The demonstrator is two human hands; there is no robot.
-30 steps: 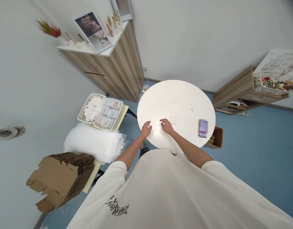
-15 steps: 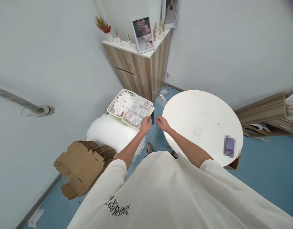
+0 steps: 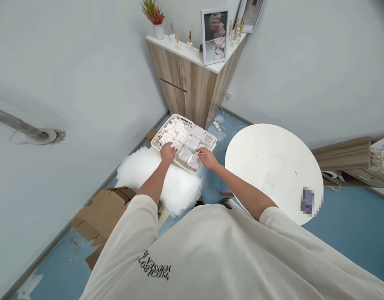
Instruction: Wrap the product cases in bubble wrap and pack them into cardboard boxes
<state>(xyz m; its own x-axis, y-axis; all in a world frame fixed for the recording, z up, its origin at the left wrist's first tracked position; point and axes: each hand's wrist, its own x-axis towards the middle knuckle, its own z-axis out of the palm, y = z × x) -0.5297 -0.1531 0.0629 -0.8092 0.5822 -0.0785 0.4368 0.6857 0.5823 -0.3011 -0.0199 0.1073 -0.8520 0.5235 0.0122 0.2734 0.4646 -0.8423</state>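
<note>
A white plastic basket [image 3: 192,121] holds a heap of small printed cards [image 3: 169,132] on its left side. Several clear plastic cases [image 3: 192,143] fill its right side, some with small pieces inside. My left hand [image 3: 168,153] is at the basket's near left rim, its fingers slightly apart beside the cards. Over the right-hand cases reaches my right hand [image 3: 207,157], palm down with fingers loosely spread; the fingertips are at a case, but whether they touch it I cannot tell. Nothing is visibly held in either hand.
White foam sheets [image 3: 160,179] are piled in front of the basket, with flattened cardboard boxes [image 3: 101,212] to the left. A round white table [image 3: 257,154] at right bears a clear case [image 3: 269,183] and a blurred purple item [image 3: 307,201]. Behind stands a wooden cabinet [image 3: 185,79].
Both hands have moved from beside the basket's near right corner to over it, the left to the card side and the right to the cases. My view has shifted left.
</note>
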